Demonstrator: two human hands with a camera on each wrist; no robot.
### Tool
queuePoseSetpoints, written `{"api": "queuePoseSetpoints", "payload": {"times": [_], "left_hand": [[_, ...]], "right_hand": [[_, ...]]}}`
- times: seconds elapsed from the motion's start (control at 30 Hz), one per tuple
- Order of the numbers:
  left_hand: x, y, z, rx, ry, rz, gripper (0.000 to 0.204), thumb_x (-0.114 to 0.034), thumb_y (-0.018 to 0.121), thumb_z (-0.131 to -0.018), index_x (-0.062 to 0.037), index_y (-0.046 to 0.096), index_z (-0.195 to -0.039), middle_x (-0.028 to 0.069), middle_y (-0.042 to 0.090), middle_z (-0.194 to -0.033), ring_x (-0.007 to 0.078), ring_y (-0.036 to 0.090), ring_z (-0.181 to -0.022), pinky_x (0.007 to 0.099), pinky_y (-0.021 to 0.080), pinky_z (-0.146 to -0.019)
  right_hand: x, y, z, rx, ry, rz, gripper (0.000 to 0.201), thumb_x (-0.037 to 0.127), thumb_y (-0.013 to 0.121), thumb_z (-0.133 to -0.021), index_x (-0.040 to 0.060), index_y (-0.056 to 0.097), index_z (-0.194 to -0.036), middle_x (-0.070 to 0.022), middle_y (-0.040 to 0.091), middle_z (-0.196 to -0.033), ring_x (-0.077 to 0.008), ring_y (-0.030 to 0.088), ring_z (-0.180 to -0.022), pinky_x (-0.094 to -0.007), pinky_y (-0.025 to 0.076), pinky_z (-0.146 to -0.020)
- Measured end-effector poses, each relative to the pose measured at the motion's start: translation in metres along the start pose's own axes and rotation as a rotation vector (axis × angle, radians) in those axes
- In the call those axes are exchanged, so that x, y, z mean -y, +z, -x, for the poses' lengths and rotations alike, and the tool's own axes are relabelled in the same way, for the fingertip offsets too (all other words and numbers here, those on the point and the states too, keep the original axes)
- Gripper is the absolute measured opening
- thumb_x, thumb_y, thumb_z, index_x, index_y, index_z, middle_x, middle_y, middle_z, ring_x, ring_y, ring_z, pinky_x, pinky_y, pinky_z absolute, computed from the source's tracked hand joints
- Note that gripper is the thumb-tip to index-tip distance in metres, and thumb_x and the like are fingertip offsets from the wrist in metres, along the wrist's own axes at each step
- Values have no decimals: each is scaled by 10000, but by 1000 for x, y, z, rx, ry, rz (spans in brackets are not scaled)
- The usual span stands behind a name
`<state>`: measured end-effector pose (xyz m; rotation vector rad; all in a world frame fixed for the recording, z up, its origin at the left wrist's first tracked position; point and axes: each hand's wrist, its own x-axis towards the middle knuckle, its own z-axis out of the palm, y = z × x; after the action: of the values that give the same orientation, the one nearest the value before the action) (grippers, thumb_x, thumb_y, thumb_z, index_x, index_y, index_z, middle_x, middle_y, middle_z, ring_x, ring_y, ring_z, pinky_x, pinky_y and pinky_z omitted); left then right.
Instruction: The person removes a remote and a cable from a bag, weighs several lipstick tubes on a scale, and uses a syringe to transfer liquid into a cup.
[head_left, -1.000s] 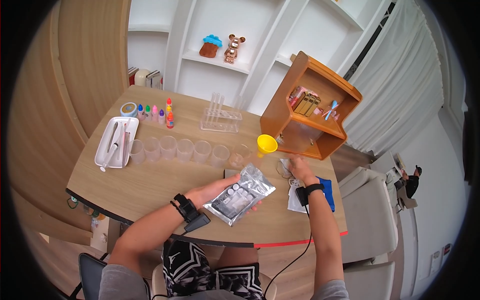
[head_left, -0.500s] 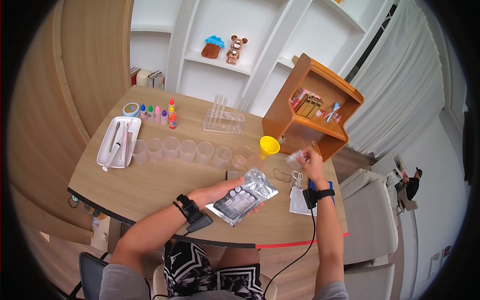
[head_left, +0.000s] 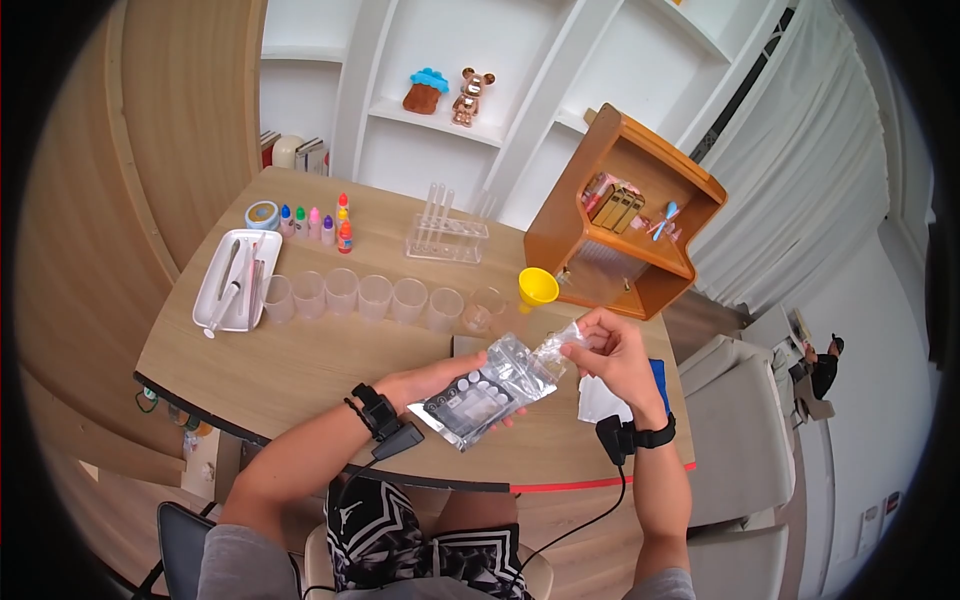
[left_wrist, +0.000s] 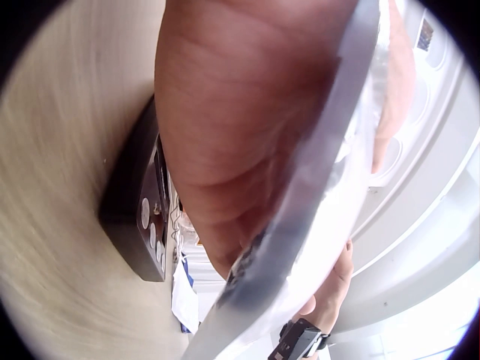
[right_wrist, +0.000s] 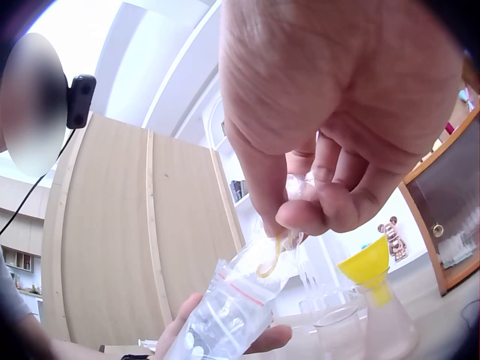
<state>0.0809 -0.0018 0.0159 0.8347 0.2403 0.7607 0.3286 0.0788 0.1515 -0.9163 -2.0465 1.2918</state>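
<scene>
Below the yellow funnel (head_left: 538, 287), as the head view shows it, the left hand (head_left: 440, 385) holds the silver pouch (head_left: 474, 400) between thumb and fingers, while just below the funnel and to its right, the right hand (head_left: 612, 352) pinches a clear plastic bag (head_left: 556, 349) in closed fingertips at the pouch's upper end.

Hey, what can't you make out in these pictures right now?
- Contents of the clear bag in the right hand: crumpled film and glare, head view.
- Small print on the silver pouch: too small, head view.
- Most of the left hand's fingers: under the pouch, head view.
- Dropper bottles' labels: too small, head view.
</scene>
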Motion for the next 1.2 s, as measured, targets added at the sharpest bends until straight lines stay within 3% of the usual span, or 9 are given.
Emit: {"api": "queuePoseSetpoints", "payload": {"times": [0.17, 0.23, 0.67, 0.73, 0.87, 1.03, 1.2], "left_hand": [[1, -1, 0, 20, -6, 6, 831, -633, 421, -1017, 15, 351, -1532, 255, 559, -1419, 335, 635, -1218, 402, 529, -1019], [1, -1, 0, 13, -25, 40, 824, -630, 424, -1017, 10, 354, -1532, 253, 558, -1421, 333, 634, -1218, 399, 530, -1017], [3, -1, -1, 29, -33, 25, 871, -669, 475, -980, 6, 374, -1520, 247, 575, -1397, 316, 644, -1195, 395, 547, -981], [5, -2, -1, 65, -40, 57, 863, -662, 476, -982, 8, 376, -1517, 250, 575, -1395, 317, 645, -1194, 396, 550, -971], [3, 0, 1, 78, -56, 68, 862, -661, 473, -983, 8, 375, -1518, 253, 571, -1400, 315, 643, -1197, 396, 548, -974], [9, -4, -1, 118, -123, 94, 857, -657, 478, -983, 8, 378, -1514, 253, 566, -1405, 325, 635, -1204, 389, 539, -978], [11, -6, -2, 140, -139, 82, 857, -659, 494, -976, 6, 384, -1506, 256, 573, -1391, 332, 636, -1203, 390, 542, -971]], "right_hand": [[3, 8, 0, -17, -24, 24, 184, -14, 741, -890, 10, 590, -992, -1, 694, -874, -26, 585, -671, -192, 447, -548], [6, 8, 0, -107, -50, -18, 171, -33, 728, -886, 8, 595, -986, 2, 691, -874, -26, 585, -678, -191, 443, -554], [8, 12, 2, 40, 15, 14, 149, -25, 744, -880, -15, 664, -1005, 1, 695, -879, -25, 601, -746, -189, 452, -602], [10, 14, 0, 98, 53, 8, 132, 10, 749, -898, -11, 689, -1013, -6, 699, -833, -33, 574, -654, -196, 422, -539], [11, 8, -2, 185, 77, 114, 100, 27, 752, -905, -14, 720, -990, -2, 700, -810, -27, 571, -651, -190, 418, -544], [8, 4, -4, 423, 56, 284, 133, 47, 768, -897, -21, 756, -1012, -16, 715, -817, -61, 592, -698, -238, 479, -621], [15, 13, -6, 498, 7, 329, 189, 69, 743, -908, 7, 746, -1086, -47, 740, -878, -71, 590, -728, -256, 486, -653]]}}
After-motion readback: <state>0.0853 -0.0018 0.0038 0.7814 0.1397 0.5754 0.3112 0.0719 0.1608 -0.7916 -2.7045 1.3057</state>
